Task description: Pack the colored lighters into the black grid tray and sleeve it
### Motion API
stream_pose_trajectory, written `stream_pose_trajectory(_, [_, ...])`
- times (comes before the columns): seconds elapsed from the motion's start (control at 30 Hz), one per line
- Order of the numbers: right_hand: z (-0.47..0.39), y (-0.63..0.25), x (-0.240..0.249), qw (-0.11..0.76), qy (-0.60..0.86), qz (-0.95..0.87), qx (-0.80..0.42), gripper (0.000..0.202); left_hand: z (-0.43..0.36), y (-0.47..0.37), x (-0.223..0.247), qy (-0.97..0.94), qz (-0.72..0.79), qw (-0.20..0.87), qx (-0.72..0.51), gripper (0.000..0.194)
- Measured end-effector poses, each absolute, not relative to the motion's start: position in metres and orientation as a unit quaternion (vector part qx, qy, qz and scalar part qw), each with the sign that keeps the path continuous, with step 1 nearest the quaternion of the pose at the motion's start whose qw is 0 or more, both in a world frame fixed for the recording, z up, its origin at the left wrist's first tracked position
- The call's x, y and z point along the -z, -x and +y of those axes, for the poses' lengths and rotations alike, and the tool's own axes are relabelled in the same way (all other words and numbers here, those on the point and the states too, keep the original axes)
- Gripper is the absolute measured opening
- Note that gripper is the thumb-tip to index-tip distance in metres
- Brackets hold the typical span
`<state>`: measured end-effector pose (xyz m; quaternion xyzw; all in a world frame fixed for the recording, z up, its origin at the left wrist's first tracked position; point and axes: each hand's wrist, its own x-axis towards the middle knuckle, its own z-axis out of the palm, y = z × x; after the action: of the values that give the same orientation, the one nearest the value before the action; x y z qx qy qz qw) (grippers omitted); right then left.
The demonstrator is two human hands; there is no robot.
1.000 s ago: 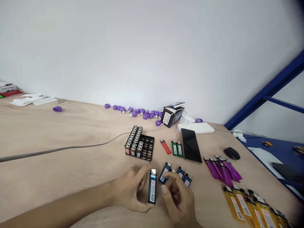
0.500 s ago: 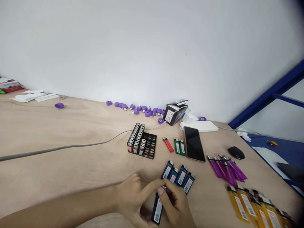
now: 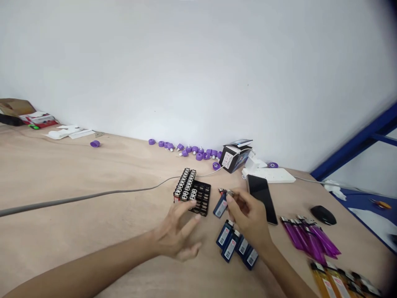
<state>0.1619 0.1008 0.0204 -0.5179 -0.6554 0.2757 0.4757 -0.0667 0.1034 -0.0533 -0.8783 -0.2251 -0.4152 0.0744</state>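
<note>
Dark-blue, a flat plastic lighter (image 3: pixel 220 207) right of centre is pinched at its metal top by the fingers of the right hand (image 3: pixel 250 217). The left hand (image 3: pixel 173 236), fingers spread and empty, partly covers the black plastic grid tray (image 3: pixel 204 200) near centre; four matching lighters (image 3: pixel 230 249) lie below.

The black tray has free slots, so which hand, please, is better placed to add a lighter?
Probably the right hand: it grips a blue lighter, while the left hand, nearer the black tray, appears empty.
</note>
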Motion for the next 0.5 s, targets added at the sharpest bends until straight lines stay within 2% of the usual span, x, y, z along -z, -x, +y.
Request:
stream_pose_trajectory(0.07, [0.129,-0.16,-0.026,0.466,0.522,-0.667,-0.255,0.026,0.113,0.069,0.048,0.858,-0.288,0.133,0.404,0.084])
stream_pose_trajectory(0.13, [0.153,-0.153,-0.026,0.453,0.519,-0.678,-0.255,0.022,0.121,0.069,0.043,0.855,-0.337,0.146,0.366,0.08])
stream_pose_trajectory(0.27, [0.181,-0.132,-0.015,0.405,0.484,-0.721,-0.286,0.016,0.126,0.068,0.04,0.864,-0.386,0.106,0.305,0.071])
stream_pose_trajectory(0.5, [0.183,-0.118,0.004,0.371,0.458,-0.747,-0.308,0.016,0.126,0.066,0.042,0.863,-0.391,0.061,0.313,0.068])
